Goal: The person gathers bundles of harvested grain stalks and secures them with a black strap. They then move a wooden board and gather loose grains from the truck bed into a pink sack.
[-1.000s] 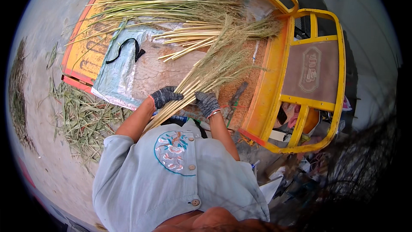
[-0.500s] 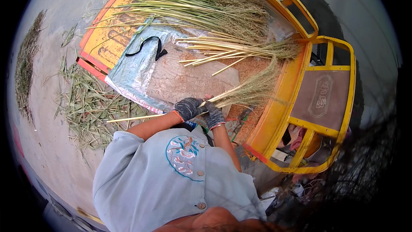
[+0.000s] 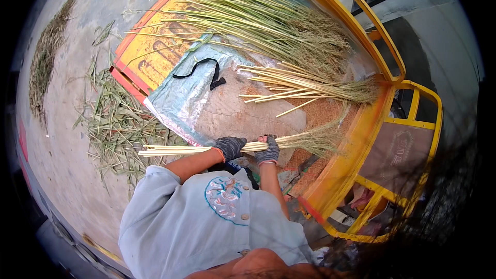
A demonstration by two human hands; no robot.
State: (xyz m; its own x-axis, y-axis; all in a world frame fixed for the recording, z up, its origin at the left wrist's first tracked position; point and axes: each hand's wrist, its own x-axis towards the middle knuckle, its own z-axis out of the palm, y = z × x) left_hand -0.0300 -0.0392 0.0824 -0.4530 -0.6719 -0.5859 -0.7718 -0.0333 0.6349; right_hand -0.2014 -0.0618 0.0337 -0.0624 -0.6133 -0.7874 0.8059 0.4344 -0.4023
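Observation:
Both my hands wear grey knitted gloves, with bare fingertips showing on the right one. A small bundle of broomcorn stalks [image 3: 252,146] lies across them, pale bare ends to the left and feathery seed heads [image 3: 320,142] to the right. My left hand [image 3: 230,148] is wrapped around the stalks near the middle. Just below the heads, my right hand [image 3: 268,151] grips the same bundle. Beyond them, a group of stripped stalks [image 3: 289,87] rests on the cart bed. A larger pile of greener stalks [image 3: 258,18] lies farther back.
The yellow cart's bed holds a pale blue sack [image 3: 178,101], a black strap [image 3: 214,75] and reddish-brown loose seed [image 3: 338,121]. A yellow rail frame [image 3: 374,232] rises at the right. Stripped leaves [image 3: 121,132] litter the ground at left, near a dark brush pile [image 3: 49,54].
My hands have moved apart along the bundle, the right one sliding toward the heads. Several stalk ends now stick out left of my left hand, where one showed before. The view has shifted.

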